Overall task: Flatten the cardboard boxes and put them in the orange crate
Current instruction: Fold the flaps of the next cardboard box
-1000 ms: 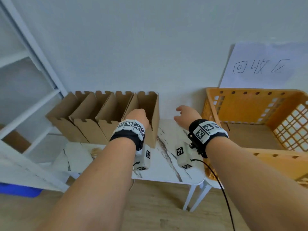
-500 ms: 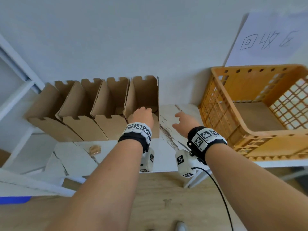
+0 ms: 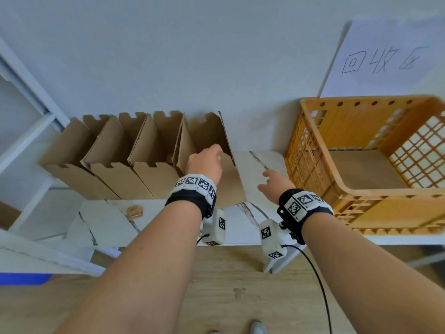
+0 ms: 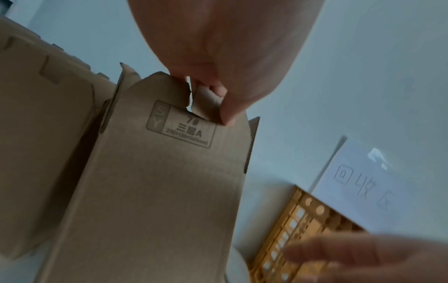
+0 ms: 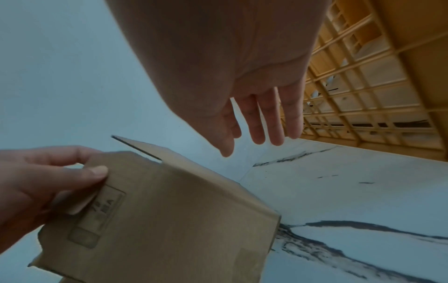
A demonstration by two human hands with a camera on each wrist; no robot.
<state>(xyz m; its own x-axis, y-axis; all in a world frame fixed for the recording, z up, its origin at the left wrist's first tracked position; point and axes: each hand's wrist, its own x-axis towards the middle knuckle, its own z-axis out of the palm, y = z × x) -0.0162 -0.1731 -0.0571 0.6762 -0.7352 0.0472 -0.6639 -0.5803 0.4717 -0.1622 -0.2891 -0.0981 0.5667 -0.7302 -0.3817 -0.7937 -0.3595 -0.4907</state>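
Observation:
Several open cardboard boxes stand in a row on the white marbled table (image 3: 115, 227) against the wall. My left hand (image 3: 204, 165) pinches the front flap of the rightmost box (image 3: 231, 186), thumb on the printed face (image 4: 184, 130), and the box tilts toward me. Its neighbour boxes (image 3: 149, 150) stand to the left. My right hand (image 3: 272, 186) hovers open just right of that box, fingers straight (image 5: 264, 122), touching nothing. The orange crate (image 3: 313, 179) sits at the right, with cardboard lying on its floor.
A sheet of paper with handwriting (image 3: 385, 59) hangs on the wall above the crate. A white shelf frame (image 3: 26, 131) stands at the left. A small brown scrap (image 3: 134, 210) lies on the table's front. Wooden floor shows below.
My left hand has taken hold of the rightmost box's flap and pulled the box forward, out of the row. My right hand has drifted slightly toward it. The head view has tilted down.

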